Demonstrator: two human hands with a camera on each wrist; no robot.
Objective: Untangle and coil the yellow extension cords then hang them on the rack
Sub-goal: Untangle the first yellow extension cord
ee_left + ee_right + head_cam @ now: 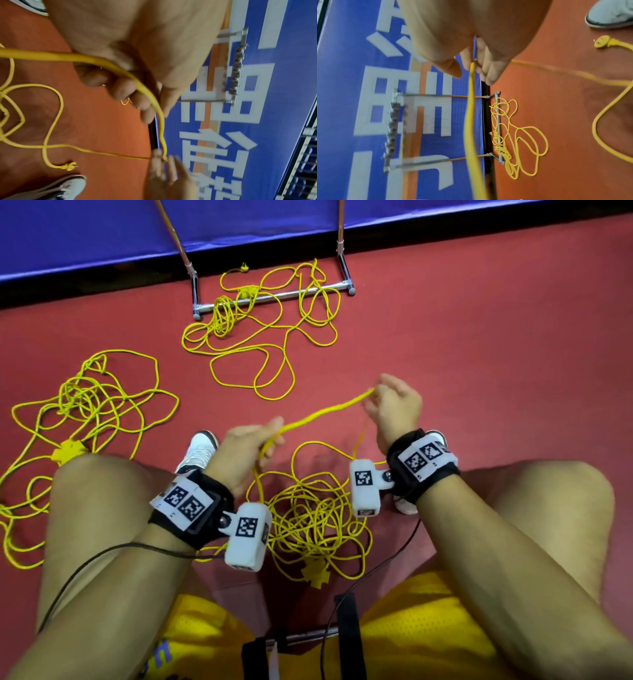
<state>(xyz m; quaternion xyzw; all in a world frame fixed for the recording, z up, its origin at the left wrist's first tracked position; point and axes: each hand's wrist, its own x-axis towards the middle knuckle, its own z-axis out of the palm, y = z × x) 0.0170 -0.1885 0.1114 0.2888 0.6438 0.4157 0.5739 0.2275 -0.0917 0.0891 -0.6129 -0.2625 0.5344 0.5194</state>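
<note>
Early stage of untangling. The left hand (251,451) curls its fingers (123,88) round a run of yellow cord (325,410); the right hand (394,405) pinches the same run farther along, thumb against fingers (488,67), so the cord spans taut between the two grips. Below both hands, between the knees, lies the tangled heap (308,515) that this cord belongs to, a socket block (317,573) at its near edge. A second tangle (82,412) lies well out from the left fingers; a third (267,337) lies ahead of the fingertips, draped over the base bar of the rack (270,297). Judged from this: no cord is coiled, none hangs, so nearly all the work remains. Open red floor (496,354) lies beyond the right fingers, offering room to draw cord out; ahead, the blue wall (102,234) and rack base bound the reach.
</note>
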